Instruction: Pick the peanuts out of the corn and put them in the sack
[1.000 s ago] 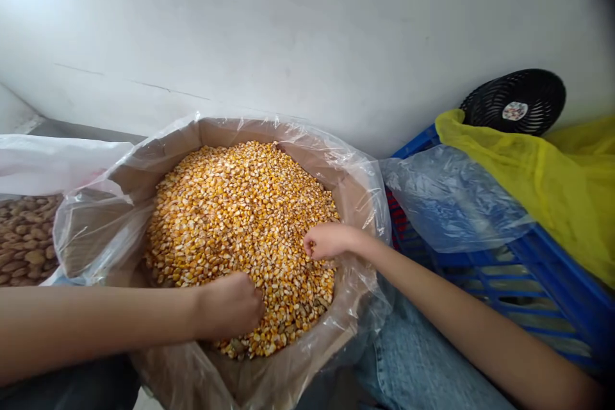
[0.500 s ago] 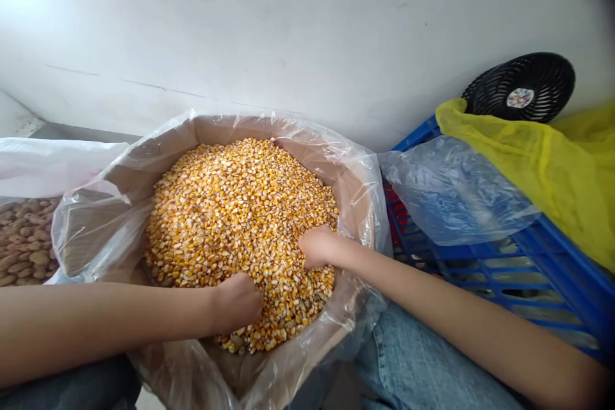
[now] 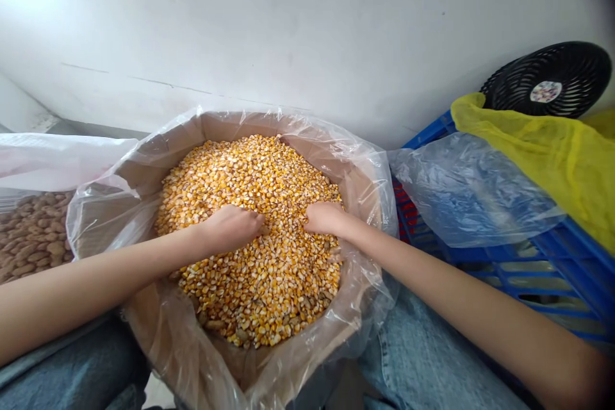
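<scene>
Yellow and white corn kernels (image 3: 269,282) fill a box or sack lined with brown material and a clear plastic bag (image 3: 139,327). My left hand (image 3: 235,227) is closed on top of the kernels, left of the middle; its fingertips touch them. Close by on the right, my right hand (image 3: 324,218) is also closed, its fingers bent down against the corn. What either hand pinches, if anything, is hidden. Several brown peanut-like pieces (image 3: 214,324) lie among the kernels at the near edge.
On the left stands a bag of brown, shelled-looking nuts (image 3: 36,234). To the right, a blue plastic crate (image 3: 557,256) carries a clear plastic bag (image 3: 480,192), yellow mesh cloth (image 3: 542,147) and a black slotted basket (image 3: 519,86). A white wall (image 3: 288,25) rises behind.
My left hand has moved up and away from the near edge, across the kernels, nearer the right hand. My right hand has shifted slightly farther away. The view has turned a little left.
</scene>
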The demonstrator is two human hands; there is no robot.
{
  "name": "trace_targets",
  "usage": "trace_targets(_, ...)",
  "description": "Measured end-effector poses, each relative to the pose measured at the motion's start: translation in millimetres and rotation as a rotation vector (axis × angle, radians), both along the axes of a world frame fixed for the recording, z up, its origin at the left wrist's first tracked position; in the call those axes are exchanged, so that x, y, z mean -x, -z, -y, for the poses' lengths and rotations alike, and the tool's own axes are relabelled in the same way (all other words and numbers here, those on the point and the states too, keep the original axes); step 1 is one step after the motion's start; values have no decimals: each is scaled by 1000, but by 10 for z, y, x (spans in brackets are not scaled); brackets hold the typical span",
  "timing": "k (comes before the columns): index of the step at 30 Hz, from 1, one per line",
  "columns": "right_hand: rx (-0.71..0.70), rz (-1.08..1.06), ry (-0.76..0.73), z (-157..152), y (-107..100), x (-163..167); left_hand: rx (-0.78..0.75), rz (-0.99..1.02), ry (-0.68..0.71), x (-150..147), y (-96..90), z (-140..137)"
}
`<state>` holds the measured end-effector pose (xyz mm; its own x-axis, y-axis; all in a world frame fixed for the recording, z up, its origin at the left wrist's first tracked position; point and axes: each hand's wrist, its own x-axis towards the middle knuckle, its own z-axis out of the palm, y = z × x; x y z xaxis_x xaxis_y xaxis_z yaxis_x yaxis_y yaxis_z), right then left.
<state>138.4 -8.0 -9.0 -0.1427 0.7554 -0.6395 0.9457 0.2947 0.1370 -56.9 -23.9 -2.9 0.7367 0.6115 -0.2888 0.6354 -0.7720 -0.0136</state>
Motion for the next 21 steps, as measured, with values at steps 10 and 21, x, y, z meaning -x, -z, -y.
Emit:
trace_targets(10,23,62,2,77,59,183,20,56,20,-27,83,17)
trace_targets(21,-33,34,53,64,108,185,529,636,-373,18,-86,-130)
